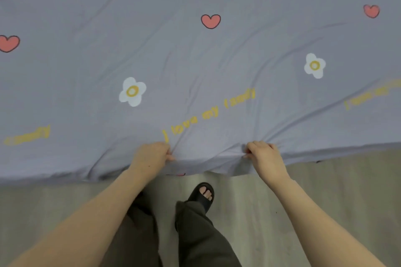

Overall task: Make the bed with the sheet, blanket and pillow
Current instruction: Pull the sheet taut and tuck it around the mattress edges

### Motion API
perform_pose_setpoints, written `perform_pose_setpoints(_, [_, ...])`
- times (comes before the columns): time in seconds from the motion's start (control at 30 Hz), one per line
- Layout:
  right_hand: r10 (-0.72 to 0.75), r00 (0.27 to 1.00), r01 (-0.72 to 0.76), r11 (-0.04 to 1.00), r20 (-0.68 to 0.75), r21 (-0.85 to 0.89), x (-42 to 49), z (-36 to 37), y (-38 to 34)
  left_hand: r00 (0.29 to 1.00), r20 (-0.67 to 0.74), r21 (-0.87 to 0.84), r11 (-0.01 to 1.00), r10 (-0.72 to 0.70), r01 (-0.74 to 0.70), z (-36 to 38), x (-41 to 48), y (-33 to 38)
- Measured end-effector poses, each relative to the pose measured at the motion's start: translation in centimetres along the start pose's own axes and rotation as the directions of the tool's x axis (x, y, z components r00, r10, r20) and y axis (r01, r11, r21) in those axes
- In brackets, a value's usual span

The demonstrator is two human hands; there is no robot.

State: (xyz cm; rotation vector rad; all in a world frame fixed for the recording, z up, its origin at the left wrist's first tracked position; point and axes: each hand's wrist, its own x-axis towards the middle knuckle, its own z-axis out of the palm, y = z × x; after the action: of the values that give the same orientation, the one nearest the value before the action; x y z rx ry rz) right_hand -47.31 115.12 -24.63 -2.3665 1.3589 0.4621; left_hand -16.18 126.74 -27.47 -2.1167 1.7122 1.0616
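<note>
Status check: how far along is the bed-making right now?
Done: the printed sheet is spread out wide, with creases fanning from the near edge. In hand: the left hand and right hand each grip that edge. Left: smoothing or tucking it; no blanket or pillow is in view, so both seem pending.

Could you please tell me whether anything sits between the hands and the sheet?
Nothing visible does: the left hand and the right hand each pinch the sheet directly at its near edge.

The lavender sheet (195, 54), printed with hearts, flowers and stars, lies spread, wrinkled near its edge.
</note>
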Motion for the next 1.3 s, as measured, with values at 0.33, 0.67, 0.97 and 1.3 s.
perform_pose_setpoints(0.33, [0.014,0.992,-0.033,0.987,0.126,0.155,-2.1,2.5,1.6,0.984,0.15,0.218,0.968,0.091,-0.123,-0.3,-1.3,2.2])
perform_pose_setpoints(0.67, [0.802,0.517,-0.664,0.154,0.3,0.731,-0.9,1.5,5.5,0.949,0.135,-0.139,0.954,0.286,-0.267,-1.5,-1.3,7.4])
perform_pose_setpoints(0.97, [0.72,0.414,-0.295,-0.473,0.557,0.83,-0.3,-1.7,15.4,0.952,0.133,-0.145,0.956,0.274,-0.255,-1.5,1.3,14.6])
perform_pose_setpoints(1.3, [0.686,0.369,-0.423,-0.477,0.627,0.771,-3.4,-0.7,21.9,0.957,-0.082,-0.227,0.93,0.279,-0.29,2.9,4.2,30.8])
